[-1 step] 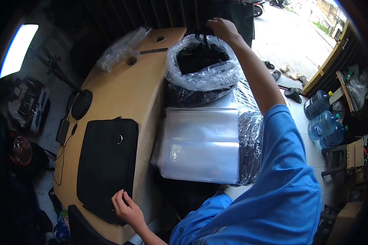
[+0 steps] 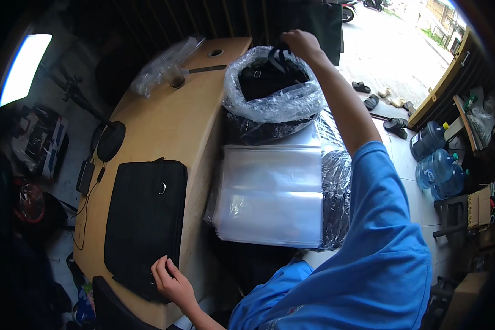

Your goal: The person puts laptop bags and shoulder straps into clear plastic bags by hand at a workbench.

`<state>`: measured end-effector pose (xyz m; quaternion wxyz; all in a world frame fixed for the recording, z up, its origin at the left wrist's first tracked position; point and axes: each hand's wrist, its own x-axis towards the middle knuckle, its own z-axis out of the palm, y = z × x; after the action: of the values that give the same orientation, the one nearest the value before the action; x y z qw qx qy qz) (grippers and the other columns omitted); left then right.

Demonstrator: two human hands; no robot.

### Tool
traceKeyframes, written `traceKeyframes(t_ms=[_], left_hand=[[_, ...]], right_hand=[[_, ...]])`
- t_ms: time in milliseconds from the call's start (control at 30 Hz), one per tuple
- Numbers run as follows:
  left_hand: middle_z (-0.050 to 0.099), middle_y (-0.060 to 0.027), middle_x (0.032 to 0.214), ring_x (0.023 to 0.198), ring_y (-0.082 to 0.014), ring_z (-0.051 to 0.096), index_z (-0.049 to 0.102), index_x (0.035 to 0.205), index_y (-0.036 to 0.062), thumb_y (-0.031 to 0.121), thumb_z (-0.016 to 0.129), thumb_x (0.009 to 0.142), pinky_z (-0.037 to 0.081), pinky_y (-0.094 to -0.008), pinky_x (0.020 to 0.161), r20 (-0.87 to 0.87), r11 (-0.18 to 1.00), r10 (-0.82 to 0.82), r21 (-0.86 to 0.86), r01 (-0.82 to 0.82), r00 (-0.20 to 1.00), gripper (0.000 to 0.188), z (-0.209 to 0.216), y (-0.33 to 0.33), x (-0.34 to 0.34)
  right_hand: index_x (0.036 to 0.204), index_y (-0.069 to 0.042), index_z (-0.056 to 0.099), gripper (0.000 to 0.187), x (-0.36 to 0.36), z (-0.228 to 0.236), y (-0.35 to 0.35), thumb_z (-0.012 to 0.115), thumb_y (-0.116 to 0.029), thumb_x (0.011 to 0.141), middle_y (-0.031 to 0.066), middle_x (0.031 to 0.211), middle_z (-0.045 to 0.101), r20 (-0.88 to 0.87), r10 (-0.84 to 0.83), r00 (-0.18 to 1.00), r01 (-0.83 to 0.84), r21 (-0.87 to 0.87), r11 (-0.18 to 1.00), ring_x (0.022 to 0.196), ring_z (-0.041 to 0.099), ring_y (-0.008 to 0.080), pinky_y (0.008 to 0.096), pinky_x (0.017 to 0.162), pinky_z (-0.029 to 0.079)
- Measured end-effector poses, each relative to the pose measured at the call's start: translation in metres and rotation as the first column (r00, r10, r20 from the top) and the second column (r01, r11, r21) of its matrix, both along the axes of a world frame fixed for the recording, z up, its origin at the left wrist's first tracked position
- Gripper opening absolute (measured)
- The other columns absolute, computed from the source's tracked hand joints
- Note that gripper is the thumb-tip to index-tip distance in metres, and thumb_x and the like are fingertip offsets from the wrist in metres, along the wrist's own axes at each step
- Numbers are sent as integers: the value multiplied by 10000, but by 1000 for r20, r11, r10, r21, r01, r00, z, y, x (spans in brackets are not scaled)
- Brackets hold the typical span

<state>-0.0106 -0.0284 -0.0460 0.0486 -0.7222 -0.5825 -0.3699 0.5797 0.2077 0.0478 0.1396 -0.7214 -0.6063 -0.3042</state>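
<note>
A black strap (image 2: pixel 279 59) hangs in loops from my right hand (image 2: pixel 302 45), whose fingers are closed on it. The hand is above the far rim of a clear plastic bag (image 2: pixel 280 105), bunched open around black fabric items. A metal buckle (image 2: pixel 257 73) shows on the black fabric (image 2: pixel 264 85) inside. At the near end of the table, my left hand (image 2: pixel 171 280) rests loosely curled on the lower right edge of a flat black bag (image 2: pixel 144 220). No object shows in its fingers. The flat bag has a metal ring (image 2: pixel 162 188) on its upper face.
A stack of clear plastic sleeves (image 2: pixel 269 195) lies right of the wooden table (image 2: pixel 165 121). Black goods in plastic (image 2: pixel 335 192) sit beside it. A lamp base (image 2: pixel 111 140), cables and crumpled plastic (image 2: pixel 159 69) occupy the table. Water bottles (image 2: pixel 433 168) and sandals (image 2: pixel 395 127) lie right.
My right hand has shifted slightly down and to the right. More of the strap's loops and the buckle inside the plastic bag now show. My left hand stays where it was.
</note>
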Motion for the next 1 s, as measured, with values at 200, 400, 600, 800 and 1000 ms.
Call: traceKeyframes(t_ms=[200,400,600,800,1000], left_hand=[[587,-151,891,801,-323,596,580,936,-28,58,538,894,474,-392,681,-18,999,33,-33,-34,999,105,0,-2,0],[583,-154,887,799,-325,588,575,933,-37,53,534,895,472,-389,691,-31,998,51,-20,-52,998,106,-1,-2,0],[577,-143,902,790,-294,582,576,951,-32,63,525,902,453,-356,641,-58,1000,17,9,-16,998,119,-4,0,-1],[577,-138,903,781,-290,579,578,957,-31,65,526,903,448,-349,613,-54,999,36,6,-36,998,122,-3,-1,-4],[579,-143,911,799,-300,583,580,959,-30,70,529,902,458,-363,660,-63,999,36,5,-36,997,126,0,-1,-2]], right_hand=[[946,-125,688,198,-37,-60,10,598,-185,780,148,900,672,-323,111,940,-180,-190,965,880,640,329,415,772,509],[996,-156,671,343,-103,-96,31,737,-253,674,53,947,676,-181,478,860,-509,-218,833,893,644,282,390,777,519],[920,-135,696,251,-102,-93,38,676,-185,674,97,887,679,-269,224,937,-315,-368,875,880,648,294,386,779,518],[935,-54,698,344,-97,-54,24,588,-304,726,182,894,673,-511,197,837,-416,-359,836,866,639,345,394,810,501],[1022,-54,687,399,-79,-63,32,623,-339,750,195,982,658,-458,156,875,-325,-318,891,916,624,380,412,861,477]])
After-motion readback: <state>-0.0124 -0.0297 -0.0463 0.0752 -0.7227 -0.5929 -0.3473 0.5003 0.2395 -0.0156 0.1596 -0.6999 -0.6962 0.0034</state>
